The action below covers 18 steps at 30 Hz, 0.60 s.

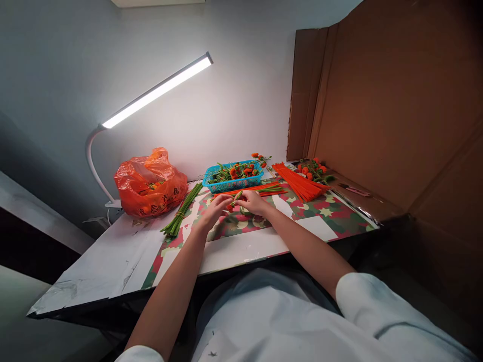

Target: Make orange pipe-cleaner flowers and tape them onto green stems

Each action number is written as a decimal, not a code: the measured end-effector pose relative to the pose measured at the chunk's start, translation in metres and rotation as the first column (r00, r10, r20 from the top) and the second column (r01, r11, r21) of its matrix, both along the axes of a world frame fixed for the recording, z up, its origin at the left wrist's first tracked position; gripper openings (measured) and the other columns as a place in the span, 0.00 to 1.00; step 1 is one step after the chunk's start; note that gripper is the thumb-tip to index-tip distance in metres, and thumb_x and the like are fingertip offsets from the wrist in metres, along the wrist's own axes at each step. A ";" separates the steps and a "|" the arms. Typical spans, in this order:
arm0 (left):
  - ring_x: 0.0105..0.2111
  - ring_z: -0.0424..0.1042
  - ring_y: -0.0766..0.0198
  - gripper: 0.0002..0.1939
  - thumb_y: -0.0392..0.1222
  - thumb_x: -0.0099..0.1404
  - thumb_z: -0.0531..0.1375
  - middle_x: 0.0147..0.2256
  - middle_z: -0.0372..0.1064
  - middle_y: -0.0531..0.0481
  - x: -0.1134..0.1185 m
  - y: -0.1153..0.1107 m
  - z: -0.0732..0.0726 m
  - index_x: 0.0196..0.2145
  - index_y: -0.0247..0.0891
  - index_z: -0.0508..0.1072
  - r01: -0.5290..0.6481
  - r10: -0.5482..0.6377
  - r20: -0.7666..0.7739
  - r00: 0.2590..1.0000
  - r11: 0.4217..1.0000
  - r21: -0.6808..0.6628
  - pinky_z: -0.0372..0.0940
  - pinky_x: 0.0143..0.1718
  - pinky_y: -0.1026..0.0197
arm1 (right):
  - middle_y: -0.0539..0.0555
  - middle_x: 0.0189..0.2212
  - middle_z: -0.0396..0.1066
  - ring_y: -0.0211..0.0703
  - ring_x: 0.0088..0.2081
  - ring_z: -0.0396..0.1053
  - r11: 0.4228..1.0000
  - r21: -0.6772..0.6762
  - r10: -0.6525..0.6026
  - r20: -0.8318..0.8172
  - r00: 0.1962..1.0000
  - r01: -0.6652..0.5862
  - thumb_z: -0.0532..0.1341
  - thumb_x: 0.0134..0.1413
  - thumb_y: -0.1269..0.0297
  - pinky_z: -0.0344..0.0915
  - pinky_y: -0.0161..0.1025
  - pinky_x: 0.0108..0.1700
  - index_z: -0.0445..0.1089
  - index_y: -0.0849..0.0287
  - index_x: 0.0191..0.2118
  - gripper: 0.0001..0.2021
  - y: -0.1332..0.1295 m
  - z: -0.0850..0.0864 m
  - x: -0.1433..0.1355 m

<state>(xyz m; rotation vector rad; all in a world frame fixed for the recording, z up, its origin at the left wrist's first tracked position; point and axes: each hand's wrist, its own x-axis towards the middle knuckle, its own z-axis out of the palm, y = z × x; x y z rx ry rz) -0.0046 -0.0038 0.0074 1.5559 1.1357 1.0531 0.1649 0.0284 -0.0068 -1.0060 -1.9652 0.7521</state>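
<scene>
Brown cardboard (392, 100) stands tall along the right side of a work table (94, 256), its top partly covered in camouflage-patterned sheeting. A lit white lamp (158, 90) leans over the left side, above an orange plastic bag (151, 186) with dark printing and orange and green bits inside. Behind the hands, near the wall, a blue basket (232, 185) holds orange flowers and green stems. To its right, orange sticks (300, 182) fan out in front of more orange flowers (310, 170); a tied bundle of green stems (182, 211) lies between bag and basket, nearer the front. A pink cutter (354, 190) rests at the far right. At center, just in front of the basket, the right hand (253, 202) pinches a small green piece (238, 196) between thumb and fingers. The left hand (219, 207) curls beside it, fingertips close in; whether it grips the piece cannot be told.
</scene>
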 end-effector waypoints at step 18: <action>0.22 0.62 0.66 0.06 0.42 0.55 0.60 0.21 0.67 0.52 0.002 0.005 -0.010 0.23 0.38 0.71 -0.024 0.186 -0.355 0.916 0.910 0.414 0.55 0.25 0.63 | 0.49 0.24 0.69 0.36 0.28 0.62 0.999 0.023 -0.037 0.082 0.996 0.036 0.64 0.51 0.60 0.53 0.36 0.38 0.73 0.61 0.30 0.09 0.002 -0.003 0.001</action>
